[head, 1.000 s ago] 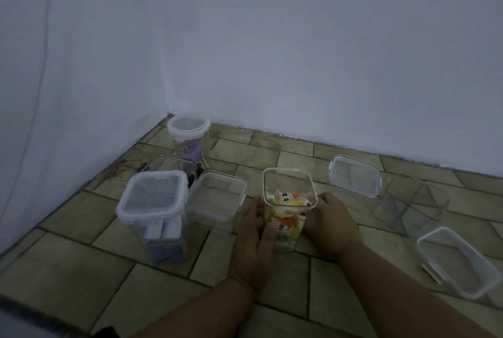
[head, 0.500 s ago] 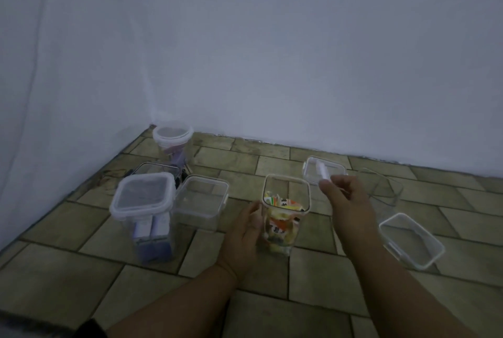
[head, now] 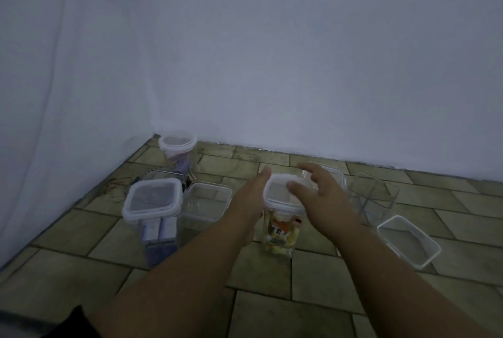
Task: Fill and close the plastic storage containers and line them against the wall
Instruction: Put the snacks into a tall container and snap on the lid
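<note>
A tall clear container point(head: 281, 231) full of colourful packets stands on the tiled floor in the middle. A white-rimmed lid point(head: 280, 192) lies on its top. My right hand point(head: 318, 193) rests on the lid's right side, fingers spread over it. My left hand point(head: 249, 196) lies flat against the lid's left edge. To the left stands a closed container point(head: 152, 201) with purple and white boxes inside. A closed round-lidded container point(head: 178, 148) sits in the corner by the wall.
An empty open container point(head: 205, 201) stands between the two filled ones. Another empty container point(head: 371, 198) lies tilted at the right, with a loose lid point(head: 408, 239) in front of it. White walls meet at the back left corner.
My right hand picked up a lid from behind the packet container and brought it down onto its top. My left hand rose from the container's side to the lid's edge.
</note>
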